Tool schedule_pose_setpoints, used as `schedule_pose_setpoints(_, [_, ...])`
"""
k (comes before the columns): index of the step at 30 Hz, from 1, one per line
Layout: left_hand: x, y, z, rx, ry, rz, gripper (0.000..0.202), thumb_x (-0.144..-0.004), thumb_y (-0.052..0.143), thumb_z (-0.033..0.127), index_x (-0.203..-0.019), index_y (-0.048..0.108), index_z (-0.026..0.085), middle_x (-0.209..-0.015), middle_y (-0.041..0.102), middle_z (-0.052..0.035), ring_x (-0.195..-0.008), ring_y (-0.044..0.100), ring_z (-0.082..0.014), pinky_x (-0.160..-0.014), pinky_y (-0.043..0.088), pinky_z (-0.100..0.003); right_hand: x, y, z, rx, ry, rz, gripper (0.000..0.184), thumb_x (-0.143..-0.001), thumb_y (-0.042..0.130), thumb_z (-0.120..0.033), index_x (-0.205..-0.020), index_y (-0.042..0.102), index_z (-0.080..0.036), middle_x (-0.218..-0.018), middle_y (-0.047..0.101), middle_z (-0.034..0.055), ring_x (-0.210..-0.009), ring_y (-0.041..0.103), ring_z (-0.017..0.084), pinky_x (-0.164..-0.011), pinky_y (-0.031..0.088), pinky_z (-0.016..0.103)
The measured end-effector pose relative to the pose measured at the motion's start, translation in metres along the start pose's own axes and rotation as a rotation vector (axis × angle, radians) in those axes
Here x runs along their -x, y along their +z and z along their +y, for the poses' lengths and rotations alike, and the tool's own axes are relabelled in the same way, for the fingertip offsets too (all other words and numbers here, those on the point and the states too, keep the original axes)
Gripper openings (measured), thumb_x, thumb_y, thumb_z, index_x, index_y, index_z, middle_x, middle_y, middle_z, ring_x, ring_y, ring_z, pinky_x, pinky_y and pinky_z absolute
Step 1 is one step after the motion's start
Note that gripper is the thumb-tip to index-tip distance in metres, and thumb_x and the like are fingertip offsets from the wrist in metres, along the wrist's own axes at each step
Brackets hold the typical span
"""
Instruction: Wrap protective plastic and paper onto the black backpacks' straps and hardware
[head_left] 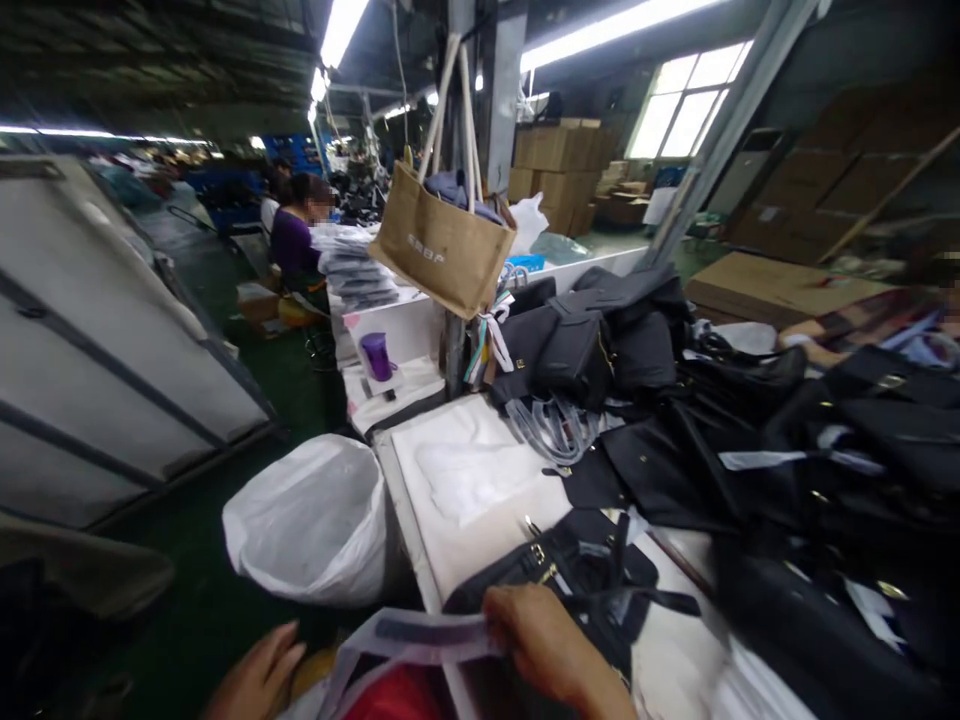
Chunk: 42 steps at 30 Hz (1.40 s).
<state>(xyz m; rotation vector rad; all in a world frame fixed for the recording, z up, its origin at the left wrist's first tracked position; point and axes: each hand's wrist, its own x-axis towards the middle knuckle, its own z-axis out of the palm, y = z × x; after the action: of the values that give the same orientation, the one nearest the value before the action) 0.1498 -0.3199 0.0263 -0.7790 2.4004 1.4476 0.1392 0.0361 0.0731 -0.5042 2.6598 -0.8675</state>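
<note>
At the bottom edge, my right hand (536,635) is closed, its fingers curled round one end of a translucent plastic strip (420,635). The strip arches leftward over something red (397,695), only partly in view. My left hand (259,675) is lower left, with fingers stretched out beside the plastic; whether it touches it is unclear. Just beyond my right hand, a black handbag (570,565) with gold buckles lies on the pale worktable (409,525). A coil of clear plastic strips (555,430) rests farther back.
A white-lined bin (300,570) stands left of the table. Black bags (660,440) are heaped right. A tan tote (442,240) hangs from a post above a purple cup (377,357). A person in purple (295,240) sits farther back; another person's arm (814,350) shows right.
</note>
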Motion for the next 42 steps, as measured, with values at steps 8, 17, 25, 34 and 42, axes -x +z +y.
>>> schedule_pose_setpoints(8, [0.008, 0.105, 0.106, -0.118, 0.456, -1.081, 0.019, -0.079, 0.054, 0.022, -0.072, 0.071, 0.02, -0.067, 0.071, -0.0034, -0.063, 0.063, -0.0196, -0.064, 0.046, -0.027, -0.005, -0.003, -0.024, -0.031, 0.017, 0.065, 0.021, -0.079, 0.048, -0.015, -0.089, 0.063, -0.025, -0.083, 0.07, -0.0014, -0.078, 0.063, 0.017, -0.064, 0.031, 0.024])
schedule_pose_setpoints(17, [-0.024, 0.09, 0.099, -0.075, 0.342, -1.044, 0.02, -0.082, 0.056, 0.035, -0.079, 0.067, 0.018, -0.066, 0.063, -0.0001, -0.05, 0.05, -0.0123, -0.048, 0.036, -0.022, 0.011, -0.015, 0.02, 0.064, 0.223, 0.017, 0.013, -0.086, 0.047, -0.022, -0.086, 0.06, -0.023, -0.077, 0.069, 0.0017, -0.073, 0.063, 0.018, -0.061, 0.03, 0.025])
schedule_pose_setpoints(25, [-0.036, 0.087, 0.1, -0.546, 0.937, -0.995, 0.038, -0.095, 0.03, 0.044, -0.09, 0.061, 0.021, -0.078, 0.067, -0.0033, -0.07, 0.061, -0.0192, -0.065, 0.04, -0.024, 0.007, -0.048, 0.005, -0.118, 0.204, -0.131, 0.04, -0.087, 0.053, -0.043, -0.125, 0.055, -0.032, -0.088, 0.07, 0.0007, -0.078, 0.063, 0.019, -0.065, 0.038, 0.024])
schedule_pose_setpoints(34, [-0.028, 0.088, 0.11, -0.766, 1.147, -0.873, 0.03, -0.097, 0.026, 0.031, -0.109, 0.051, 0.021, -0.087, 0.069, -0.005, -0.073, 0.064, -0.0208, -0.063, 0.039, -0.027, 0.011, -0.054, 0.009, -0.308, 0.177, -0.084, 0.025, -0.093, 0.046, -0.035, -0.104, 0.067, -0.029, -0.083, 0.069, -0.0038, -0.074, 0.062, 0.014, -0.067, 0.04, 0.02])
schedule_pose_setpoints(42, [-0.03, 0.108, 0.098, -0.687, 1.135, -0.791, 0.031, -0.098, 0.026, 0.032, -0.088, 0.053, 0.022, -0.072, 0.066, -0.001, -0.067, 0.063, -0.0169, -0.06, 0.038, -0.024, 0.012, -0.041, 0.016, -0.329, 0.209, -0.036, 0.026, -0.094, 0.044, -0.037, -0.089, 0.065, -0.023, -0.069, 0.059, -0.0053, -0.063, 0.053, 0.01, -0.059, 0.034, 0.02])
